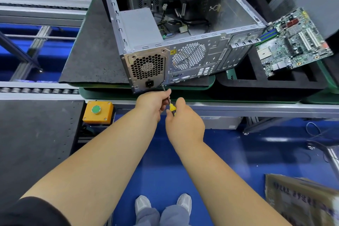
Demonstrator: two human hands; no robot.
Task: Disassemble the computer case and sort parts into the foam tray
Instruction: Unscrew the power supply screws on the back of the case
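I am seeing the table (95, 64), covered with a dark mat, carrying the computer case (183, 29), which is lying on its side with the open side up and its rear panel facing me. The foam tray (266, 86) is sitting just right of the case, touching its lower right corner. The motherboard (293, 42) is lying tilted across the tray's far compartments. The power supply (146, 68) is sitting in the case's near left corner, with loose cables beside it.

My left hand (154, 102) is pinching the metal shaft of the screwdriver (169, 103), fingers curled around it. My right hand (183, 123) is gripping the yellow handle. The tip is resting at the power supply's lower right corner on the rear panel; I cannot tell whether it is seated in a screw.

An orange button box (98, 111) is sitting left of my hands.
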